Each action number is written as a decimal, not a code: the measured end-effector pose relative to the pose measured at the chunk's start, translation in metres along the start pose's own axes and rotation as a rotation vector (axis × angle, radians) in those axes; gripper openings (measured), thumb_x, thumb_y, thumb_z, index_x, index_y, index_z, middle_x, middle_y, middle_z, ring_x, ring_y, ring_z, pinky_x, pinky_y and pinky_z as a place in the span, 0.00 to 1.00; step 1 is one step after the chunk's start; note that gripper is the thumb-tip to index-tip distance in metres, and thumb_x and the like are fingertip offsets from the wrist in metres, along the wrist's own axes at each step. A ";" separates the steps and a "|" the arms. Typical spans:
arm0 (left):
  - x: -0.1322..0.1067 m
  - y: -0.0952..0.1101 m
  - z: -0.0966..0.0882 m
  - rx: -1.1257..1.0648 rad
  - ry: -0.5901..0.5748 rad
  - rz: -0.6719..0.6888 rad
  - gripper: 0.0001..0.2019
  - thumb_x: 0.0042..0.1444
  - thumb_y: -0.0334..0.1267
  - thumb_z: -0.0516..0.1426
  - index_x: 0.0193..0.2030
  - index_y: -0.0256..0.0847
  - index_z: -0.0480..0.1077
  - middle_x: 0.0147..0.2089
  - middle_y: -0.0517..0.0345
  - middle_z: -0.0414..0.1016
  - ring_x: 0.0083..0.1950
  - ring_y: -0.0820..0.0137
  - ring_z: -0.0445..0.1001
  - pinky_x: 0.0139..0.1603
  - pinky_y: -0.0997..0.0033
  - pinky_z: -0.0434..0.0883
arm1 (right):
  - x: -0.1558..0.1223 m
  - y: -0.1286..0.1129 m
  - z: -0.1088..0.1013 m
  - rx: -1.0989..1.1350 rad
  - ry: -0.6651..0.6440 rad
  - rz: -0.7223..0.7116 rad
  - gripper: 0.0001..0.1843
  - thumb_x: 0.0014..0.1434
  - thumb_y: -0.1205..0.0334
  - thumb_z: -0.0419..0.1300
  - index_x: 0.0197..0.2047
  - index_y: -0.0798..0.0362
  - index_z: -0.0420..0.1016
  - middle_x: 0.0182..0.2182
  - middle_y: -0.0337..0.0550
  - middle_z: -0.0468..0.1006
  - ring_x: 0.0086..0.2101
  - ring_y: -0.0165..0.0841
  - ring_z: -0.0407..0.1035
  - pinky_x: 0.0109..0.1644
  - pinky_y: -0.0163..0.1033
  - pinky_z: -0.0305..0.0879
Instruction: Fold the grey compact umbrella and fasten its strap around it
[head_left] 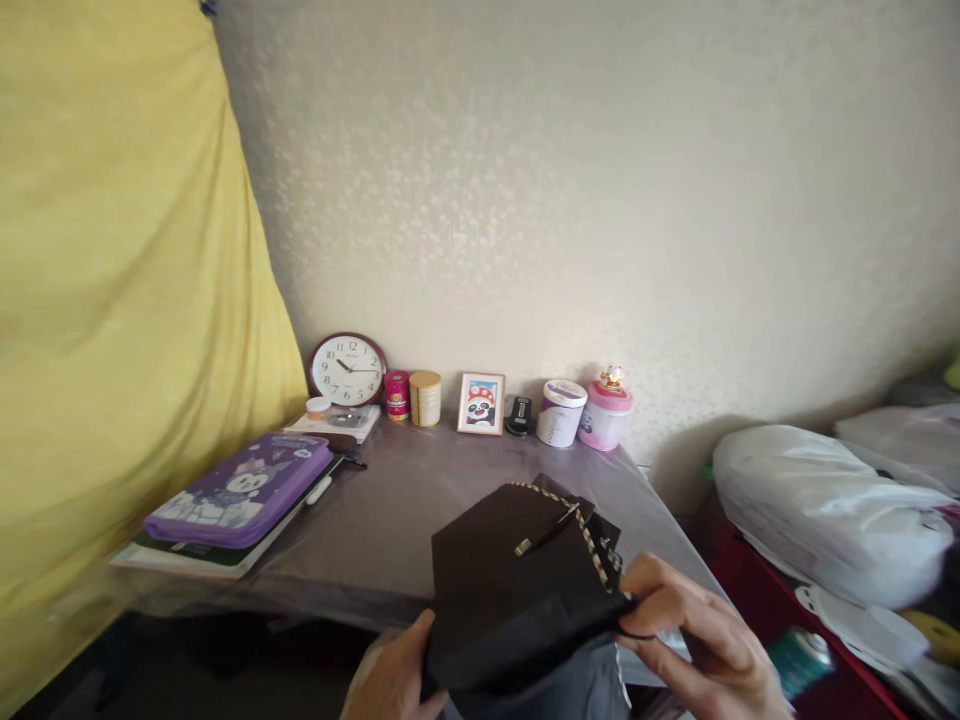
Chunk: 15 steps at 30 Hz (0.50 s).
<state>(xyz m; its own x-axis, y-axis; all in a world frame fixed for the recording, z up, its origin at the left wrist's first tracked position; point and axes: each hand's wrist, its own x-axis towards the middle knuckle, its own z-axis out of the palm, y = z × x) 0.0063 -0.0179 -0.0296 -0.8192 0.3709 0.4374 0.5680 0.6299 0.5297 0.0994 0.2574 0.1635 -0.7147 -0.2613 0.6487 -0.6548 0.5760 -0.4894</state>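
Note:
A black bag (499, 580) of thin-looking material is held low in front of me, over the table's near edge. My left hand (397, 670) grips its lower left side, thumb on the front. My right hand (690, 630) pinches the bag's right edge between thumb and fingers. A black-and-cream braided cord (592, 545) runs over the bag's top and down its right side. On its upper face lies a small light metal tip (523, 547), like a cable plug, with a thin dark line leading from it. The bag's inside is hidden.
A table (405, 500) bears a purple case (240, 490) on books at left. Along the wall stand a clock (349, 370), tins (425, 398), a picture frame (481, 404) and tubs (561, 412). White bags (825, 510) and a spray can (806, 655) are at right.

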 end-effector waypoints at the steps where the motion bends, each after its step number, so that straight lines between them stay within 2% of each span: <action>1: 0.002 0.004 -0.005 -0.041 -0.071 -0.018 0.17 0.42 0.39 0.58 0.43 0.48 0.71 0.41 0.55 0.79 0.41 0.62 0.77 0.40 0.71 0.73 | -0.006 0.003 -0.001 -0.024 0.049 0.014 0.06 0.53 0.67 0.62 0.33 0.48 0.70 0.27 0.41 0.74 0.28 0.33 0.70 0.30 0.35 0.69; 4: 0.006 0.016 -0.017 -0.134 -0.184 -0.116 0.15 0.47 0.40 0.55 0.44 0.45 0.70 0.40 0.54 0.79 0.40 0.64 0.77 0.41 0.71 0.72 | -0.018 0.013 -0.003 -0.145 0.194 0.093 0.15 0.50 0.62 0.64 0.42 0.46 0.70 0.30 0.44 0.76 0.32 0.37 0.72 0.35 0.39 0.72; 6: 0.007 0.020 -0.021 -0.163 -0.189 -0.154 0.17 0.47 0.40 0.55 0.46 0.45 0.69 0.41 0.53 0.79 0.41 0.63 0.77 0.42 0.71 0.71 | -0.018 0.013 -0.005 -0.181 0.158 0.089 0.17 0.50 0.62 0.64 0.45 0.45 0.71 0.32 0.45 0.76 0.34 0.38 0.72 0.36 0.39 0.72; 9: 0.007 0.020 -0.020 -0.181 -0.183 -0.162 0.23 0.45 0.37 0.56 0.51 0.45 0.67 0.46 0.53 0.77 0.44 0.63 0.76 0.45 0.72 0.71 | -0.009 0.006 -0.009 -0.114 0.030 0.005 0.08 0.53 0.67 0.61 0.38 0.46 0.73 0.29 0.43 0.75 0.31 0.35 0.72 0.32 0.36 0.71; 12: 0.005 0.016 -0.017 -0.178 -0.188 -0.125 0.28 0.45 0.35 0.56 0.57 0.46 0.63 0.52 0.52 0.75 0.49 0.63 0.75 0.50 0.70 0.69 | -0.002 0.000 -0.013 -0.118 0.037 -0.010 0.05 0.53 0.67 0.61 0.34 0.47 0.73 0.29 0.43 0.74 0.30 0.34 0.71 0.31 0.35 0.70; 15: 0.003 0.013 -0.016 -0.151 -0.193 -0.060 0.30 0.48 0.35 0.55 0.60 0.49 0.59 0.56 0.55 0.71 0.52 0.65 0.72 0.52 0.69 0.68 | -0.002 -0.002 -0.015 -0.171 0.054 -0.012 0.03 0.52 0.65 0.63 0.31 0.48 0.72 0.35 0.45 0.75 0.36 0.38 0.72 0.37 0.38 0.71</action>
<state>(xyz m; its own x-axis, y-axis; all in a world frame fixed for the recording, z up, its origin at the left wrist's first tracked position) 0.0121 -0.0193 -0.0097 -0.8433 0.4687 0.2630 0.5118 0.5508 0.6593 0.1059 0.2683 0.1723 -0.6901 -0.2299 0.6863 -0.6086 0.6975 -0.3783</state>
